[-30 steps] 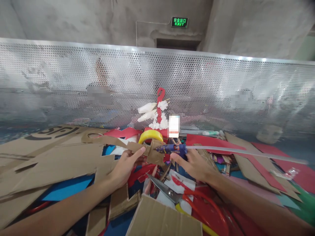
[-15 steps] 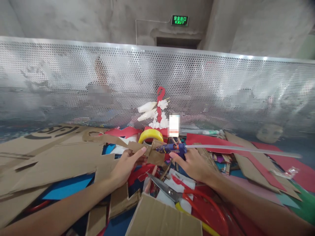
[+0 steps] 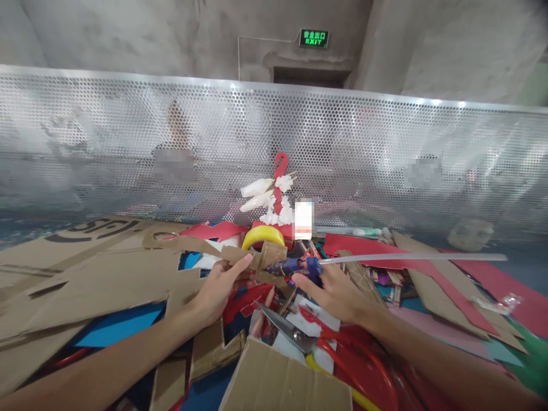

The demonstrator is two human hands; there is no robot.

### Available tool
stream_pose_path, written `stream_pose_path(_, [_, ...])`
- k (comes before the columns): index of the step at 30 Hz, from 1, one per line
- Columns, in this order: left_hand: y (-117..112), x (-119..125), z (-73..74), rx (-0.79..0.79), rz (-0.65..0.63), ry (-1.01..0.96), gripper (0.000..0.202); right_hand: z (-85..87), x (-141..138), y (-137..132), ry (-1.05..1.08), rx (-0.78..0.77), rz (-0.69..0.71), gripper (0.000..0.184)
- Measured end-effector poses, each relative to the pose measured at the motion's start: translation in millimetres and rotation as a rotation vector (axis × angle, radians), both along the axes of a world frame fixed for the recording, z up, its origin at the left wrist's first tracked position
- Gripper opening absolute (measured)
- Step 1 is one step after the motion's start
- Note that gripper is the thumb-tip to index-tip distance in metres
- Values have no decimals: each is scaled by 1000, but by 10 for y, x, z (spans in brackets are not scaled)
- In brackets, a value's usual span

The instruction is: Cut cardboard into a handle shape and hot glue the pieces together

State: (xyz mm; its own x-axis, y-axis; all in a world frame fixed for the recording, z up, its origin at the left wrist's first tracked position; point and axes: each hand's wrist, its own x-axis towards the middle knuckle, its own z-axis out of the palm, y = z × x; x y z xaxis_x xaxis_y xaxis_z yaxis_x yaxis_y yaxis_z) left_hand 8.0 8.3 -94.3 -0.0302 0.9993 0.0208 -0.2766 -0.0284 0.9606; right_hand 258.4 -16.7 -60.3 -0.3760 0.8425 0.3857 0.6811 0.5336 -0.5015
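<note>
My left hand pinches a small brown cardboard piece, thumb on top, holding it up over the cluttered table. My right hand grips a blue glue gun whose nozzle touches that cardboard piece. A long clear glue stick sticks out of the gun's back toward the right. A yellow curved piece lies just behind the cardboard.
Large cardboard sheets cover the left side, red and pink paper the right. Scissors with red and yellow handles and a cardboard box edge lie near me. A white-and-red craft figure stands before the perforated metal screen.
The glue gun has tipped and slid slightly left, its nozzle reaching the cardboard piece; the glue stick's far end has risen. My left hand stays put.
</note>
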Motion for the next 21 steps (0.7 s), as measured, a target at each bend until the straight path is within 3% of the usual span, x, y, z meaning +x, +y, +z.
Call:
stream_pose_path(6, [1, -3, -7, 15, -12, 1, 37, -21, 29, 37, 17, -10, 56, 42])
stream_pose_path(14, [-25, 30, 36, 0, 2, 31, 42, -80, 5, 37, -98, 92, 31, 38])
stream_pose_path(21, [-5, 9, -11, -12, 3, 12, 40, -67, -6, -9, -149, 134, 23, 37])
